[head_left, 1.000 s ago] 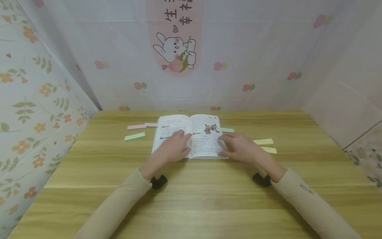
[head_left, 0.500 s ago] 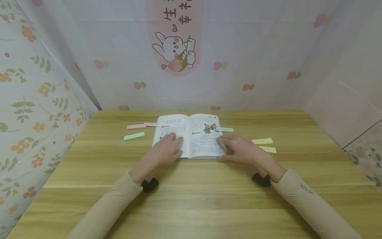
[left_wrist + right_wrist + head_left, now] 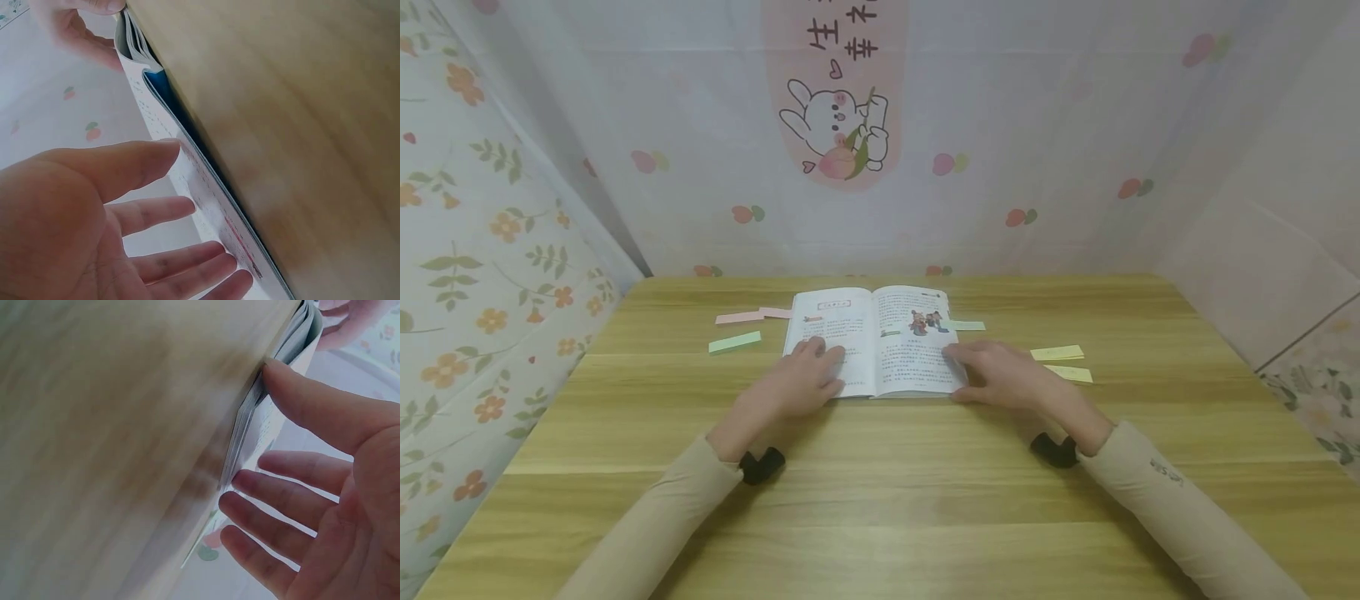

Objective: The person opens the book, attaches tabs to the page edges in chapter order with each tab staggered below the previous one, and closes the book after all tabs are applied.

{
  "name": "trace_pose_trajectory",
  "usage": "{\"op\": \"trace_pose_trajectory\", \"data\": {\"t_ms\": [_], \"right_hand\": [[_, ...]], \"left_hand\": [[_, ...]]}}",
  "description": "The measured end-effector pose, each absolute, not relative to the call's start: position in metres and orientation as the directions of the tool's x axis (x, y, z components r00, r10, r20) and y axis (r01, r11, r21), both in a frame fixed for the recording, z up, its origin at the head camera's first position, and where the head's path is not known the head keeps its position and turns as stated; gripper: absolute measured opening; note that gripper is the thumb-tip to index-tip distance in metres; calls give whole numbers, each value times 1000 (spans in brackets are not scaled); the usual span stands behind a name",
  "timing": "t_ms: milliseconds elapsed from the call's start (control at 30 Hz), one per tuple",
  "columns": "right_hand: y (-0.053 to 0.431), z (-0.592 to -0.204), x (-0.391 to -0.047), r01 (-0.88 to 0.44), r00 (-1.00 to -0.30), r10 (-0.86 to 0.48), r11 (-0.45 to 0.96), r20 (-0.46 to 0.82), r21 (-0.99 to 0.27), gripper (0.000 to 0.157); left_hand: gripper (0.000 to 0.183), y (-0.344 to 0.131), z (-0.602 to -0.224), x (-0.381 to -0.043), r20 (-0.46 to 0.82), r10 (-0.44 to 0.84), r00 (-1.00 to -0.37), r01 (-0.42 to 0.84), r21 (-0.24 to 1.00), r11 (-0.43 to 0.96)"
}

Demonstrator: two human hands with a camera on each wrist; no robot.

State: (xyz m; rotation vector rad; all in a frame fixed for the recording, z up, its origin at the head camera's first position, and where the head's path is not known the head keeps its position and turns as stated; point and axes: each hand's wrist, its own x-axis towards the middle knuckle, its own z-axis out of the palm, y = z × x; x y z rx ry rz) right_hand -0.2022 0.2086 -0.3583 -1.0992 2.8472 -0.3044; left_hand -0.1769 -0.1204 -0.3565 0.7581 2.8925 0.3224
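An open book (image 3: 910,358) lies on the wooden table, printed text on both pages and a small coloured picture on the right one. My left hand (image 3: 801,379) rests on the lower part of the left page, fingers spread and fairly straight. In the left wrist view its fingertips (image 3: 234,281) touch the page. At the right page's outer edge is my right hand (image 3: 1000,375), its thumb and fingers extended against the side of the pages. The right wrist view shows the thumb tip (image 3: 269,365) at the book's lower edge. Neither hand grips anything.
Pink paper strips (image 3: 739,318) and a green strip (image 3: 734,342) lie left of the book. A pale green tab (image 3: 967,326) sticks out at its right edge. Yellow strips (image 3: 1057,353) lie beyond my right hand. A printed curtain (image 3: 1037,150) hangs behind the table's far edge.
My left hand has slid left from near the book's centre fold across the left page toward its outer part. My right hand stays at the right edge, and the book remains open.
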Motion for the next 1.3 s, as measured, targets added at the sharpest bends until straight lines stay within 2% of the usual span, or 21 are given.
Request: {"op": "trace_pose_trajectory", "data": {"t_ms": [200, 433, 667, 767, 900, 1000, 1133, 1300], "right_hand": [[205, -356, -200, -641, -749, -662, 733, -21, -230, 59], [205, -355, -199, -633, -751, -659, 734, -36, -247, 61], [205, -355, -200, -643, -741, -671, 721, -30, -258, 56], [205, -355, -200, -649, -735, -678, 714, -27, -265, 50], [204, -355, -200, -666, -713, -701, 683, -13, -299, 33], [203, -355, -200, -674, -697, -717, 657, -3, -338, 33], [201, -355, -199, -669, -694, -720, 646, -2, -368, 45], [200, -354, -197, -658, -703, -712, 654, -9, -374, 43]], "left_hand": [[40, -122, -356, -176, -100, 498, -862, 465, 238, 853], [41, -122, -356, -175, -113, 498, -860, 462, 244, 853], [41, -121, -354, -175, -123, 496, -859, 460, 238, 855], [42, -121, -354, -175, -124, 496, -859, 460, 233, 857], [42, -121, -355, -175, -125, 496, -859, 462, 229, 857], [42, -121, -356, -176, -125, 496, -859, 463, 224, 858], [42, -121, -357, -176, -123, 494, -861, 461, 222, 859], [40, -121, -358, -176, -124, 491, -863, 458, 222, 861]]}}
